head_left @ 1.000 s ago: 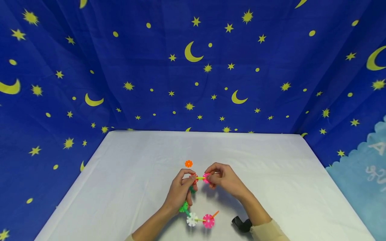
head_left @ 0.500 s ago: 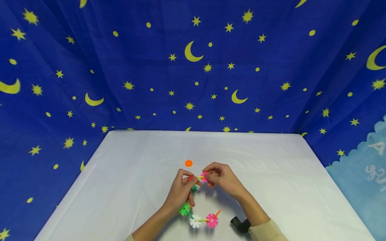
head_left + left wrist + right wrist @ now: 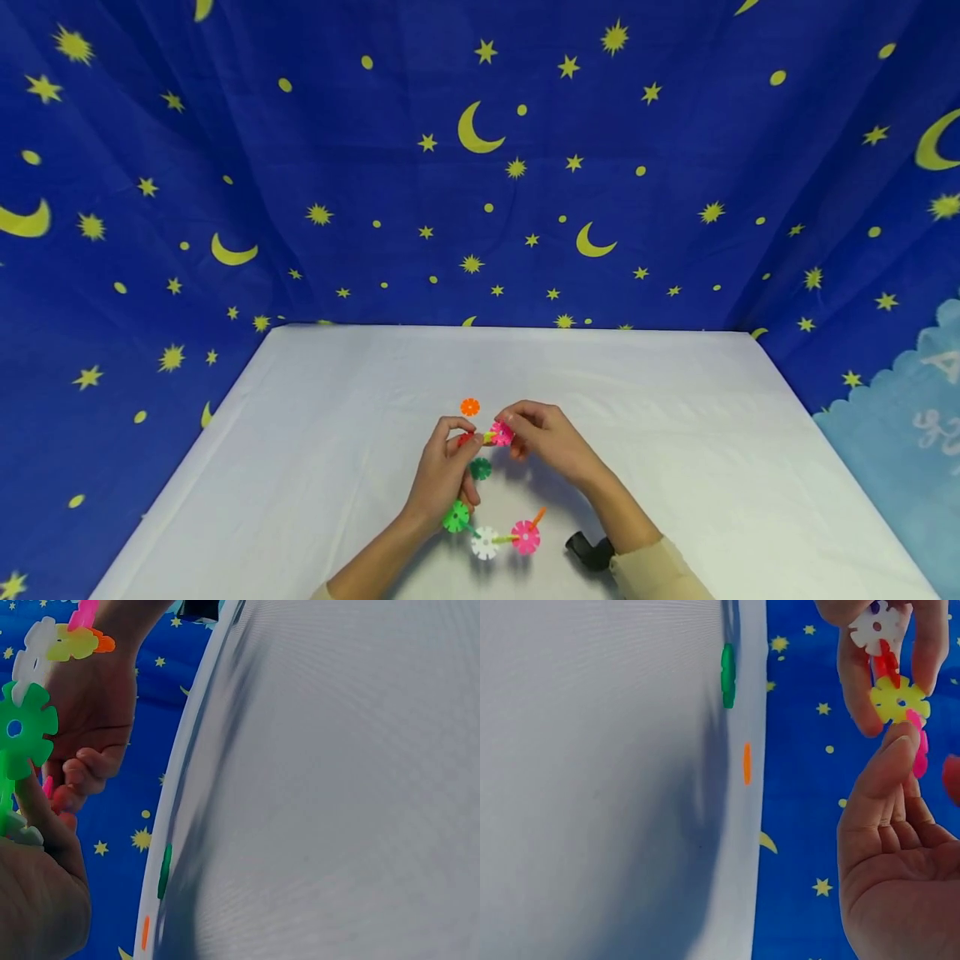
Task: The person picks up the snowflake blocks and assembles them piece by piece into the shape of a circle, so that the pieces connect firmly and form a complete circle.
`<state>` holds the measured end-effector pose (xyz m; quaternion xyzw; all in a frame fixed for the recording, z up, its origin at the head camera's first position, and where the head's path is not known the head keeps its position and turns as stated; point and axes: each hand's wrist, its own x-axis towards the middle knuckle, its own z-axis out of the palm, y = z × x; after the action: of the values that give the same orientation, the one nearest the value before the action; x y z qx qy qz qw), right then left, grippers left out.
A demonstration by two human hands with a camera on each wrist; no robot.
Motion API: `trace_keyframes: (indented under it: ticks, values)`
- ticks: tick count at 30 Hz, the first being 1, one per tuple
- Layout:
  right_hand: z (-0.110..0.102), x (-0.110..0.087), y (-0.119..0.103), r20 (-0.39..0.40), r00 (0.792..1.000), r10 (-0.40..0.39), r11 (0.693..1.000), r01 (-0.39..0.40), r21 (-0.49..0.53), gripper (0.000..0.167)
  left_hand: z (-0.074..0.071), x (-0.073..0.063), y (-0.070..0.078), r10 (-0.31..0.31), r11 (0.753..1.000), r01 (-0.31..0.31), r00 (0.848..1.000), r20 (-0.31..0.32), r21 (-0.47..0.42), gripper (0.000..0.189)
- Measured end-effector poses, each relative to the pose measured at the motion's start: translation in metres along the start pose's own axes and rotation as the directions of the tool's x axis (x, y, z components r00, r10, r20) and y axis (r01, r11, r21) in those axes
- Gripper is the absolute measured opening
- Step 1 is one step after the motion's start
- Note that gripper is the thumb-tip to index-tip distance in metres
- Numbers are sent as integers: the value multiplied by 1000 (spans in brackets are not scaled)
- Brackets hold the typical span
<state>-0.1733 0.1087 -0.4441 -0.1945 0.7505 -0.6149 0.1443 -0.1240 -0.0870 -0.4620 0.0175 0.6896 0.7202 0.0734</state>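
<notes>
A chain of notched plastic snowflake discs hangs above the table between both hands. My left hand (image 3: 438,468) grips its upper part, fingers and thumb around the red disc (image 3: 466,439). Beyond it, the yellow disc (image 3: 901,700) slots into a pink disc (image 3: 501,433), which my right hand (image 3: 553,442) pinches between thumb and fingers. Below the left hand, the chain runs through a green disc (image 3: 456,517), a white disc (image 3: 485,543) and another pink disc (image 3: 526,537), ending in an orange disc (image 3: 539,517) seen edge-on. The left hand partly hides the chain's middle.
Loose on the white-covered table (image 3: 337,433) are an orange disc (image 3: 470,407) and a dark green disc (image 3: 481,469). A black bent pipe-like object (image 3: 590,552) is beside the right sleeve. Blue star-patterned cloth (image 3: 420,192) stands behind the table and along its sides.
My right hand has shifted a little left with its pink disc, closer to my left hand. The chain's lower end has swung slightly. More of the dark green disc shows.
</notes>
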Motion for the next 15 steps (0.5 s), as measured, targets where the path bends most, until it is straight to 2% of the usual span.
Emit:
trace_keyframes:
  ticks: [5,9,12,14,15]
  values:
    - [-3,2,10,12,1000,12,1000,-12,-15,33,-1,0,1,10,1000,-10,1000,-3,-18,37]
    - [-5,4,18,48,998,35,996,-31,-83,25,-1,0,1,12,999,-12,1000,-3,-33,36]
    - [-5,4,22,94,995,36,981,-17,-194,22,-1,0,1,8,999,-9,1000,-9,-38,39]
    - [-5,3,23,147,989,27,954,18,-300,20,-1,0,1,5,999,-5,1000,-12,-39,41]
    - [-4,2,23,190,982,20,930,51,-363,19,-2,0,1,4,999,-5,1000,-12,-39,42]
